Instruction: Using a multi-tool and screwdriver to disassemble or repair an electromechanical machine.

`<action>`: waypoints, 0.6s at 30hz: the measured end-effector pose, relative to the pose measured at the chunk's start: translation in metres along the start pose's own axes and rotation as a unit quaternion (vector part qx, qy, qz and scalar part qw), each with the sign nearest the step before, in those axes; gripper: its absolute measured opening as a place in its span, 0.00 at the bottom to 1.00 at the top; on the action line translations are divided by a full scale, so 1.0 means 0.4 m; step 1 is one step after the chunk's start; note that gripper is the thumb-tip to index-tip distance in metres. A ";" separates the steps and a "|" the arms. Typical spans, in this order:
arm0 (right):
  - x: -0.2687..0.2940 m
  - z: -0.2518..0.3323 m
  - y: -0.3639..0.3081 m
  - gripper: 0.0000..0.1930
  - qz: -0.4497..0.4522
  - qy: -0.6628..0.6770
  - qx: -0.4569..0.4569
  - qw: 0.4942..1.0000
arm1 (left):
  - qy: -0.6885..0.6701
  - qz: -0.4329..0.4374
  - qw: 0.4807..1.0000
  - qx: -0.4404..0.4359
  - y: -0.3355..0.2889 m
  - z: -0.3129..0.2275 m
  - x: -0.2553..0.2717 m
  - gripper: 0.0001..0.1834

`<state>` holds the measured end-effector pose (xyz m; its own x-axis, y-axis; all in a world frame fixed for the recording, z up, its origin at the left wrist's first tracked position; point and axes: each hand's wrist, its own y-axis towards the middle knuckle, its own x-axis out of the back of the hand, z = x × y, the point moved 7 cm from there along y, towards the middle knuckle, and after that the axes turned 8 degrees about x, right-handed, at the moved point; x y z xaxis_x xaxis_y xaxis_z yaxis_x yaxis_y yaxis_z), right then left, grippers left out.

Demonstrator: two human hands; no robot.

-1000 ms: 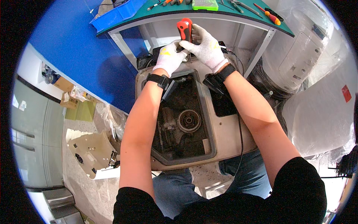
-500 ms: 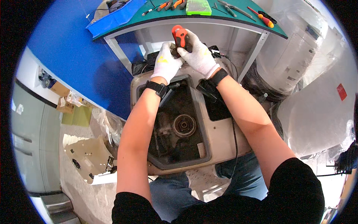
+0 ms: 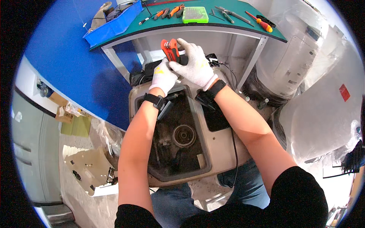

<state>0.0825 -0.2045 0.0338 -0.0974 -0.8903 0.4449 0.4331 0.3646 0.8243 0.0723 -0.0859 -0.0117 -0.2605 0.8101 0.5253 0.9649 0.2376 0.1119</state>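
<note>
Both my hands wear white gloves and meet in front of the bench, above the far end of an appliance body. My right hand [image 3: 194,65] is closed around the black handle part of an orange-red and black tool [image 3: 172,49]. It looks like a tube cutter, with small shiny rollers between its orange jaws, and its head points up and away from me. Against its lower end, my left hand [image 3: 164,76] has its fingers closed, partly hidden behind the tool. Below my wrists lies the beige appliance body [image 3: 213,152] with a dark recess and a round metal hub [image 3: 184,135].
On the green-topped bench [image 3: 148,28] are a blue bin [image 3: 114,28], pliers [image 3: 175,10], a green bit case [image 3: 195,15] and a red-and-yellow screwdriver [image 3: 262,23]. A wrapped white appliance [image 3: 289,60] stands right. A cream panel [image 3: 91,167] lies on the floor at left.
Turned in my hands, the tool now shows its rollers and the opening between its jaws. Hands and tool sit slightly lower and further left in the picture, and the whole view has shifted.
</note>
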 end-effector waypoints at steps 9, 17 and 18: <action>-0.004 -0.084 -0.015 0.25 -0.012 0.065 -0.082 0.994 | -0.075 0.088 0.993 -0.017 0.001 -0.014 -0.011 0.21; -0.009 -0.106 -0.026 0.25 -0.024 0.165 -0.178 0.970 | -0.014 0.002 0.997 -0.071 0.013 -0.003 0.000 0.25; -0.013 -0.104 -0.028 0.25 -0.023 0.167 -0.180 0.969 | -0.008 -0.008 0.997 -0.075 0.013 -0.003 0.002 0.26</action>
<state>0.1152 -0.2153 0.0076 0.1453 -0.9638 0.2234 0.7250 0.2574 0.6389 0.0771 -0.0845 -0.0098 -0.2752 0.8155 0.5091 0.9545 0.1684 0.2461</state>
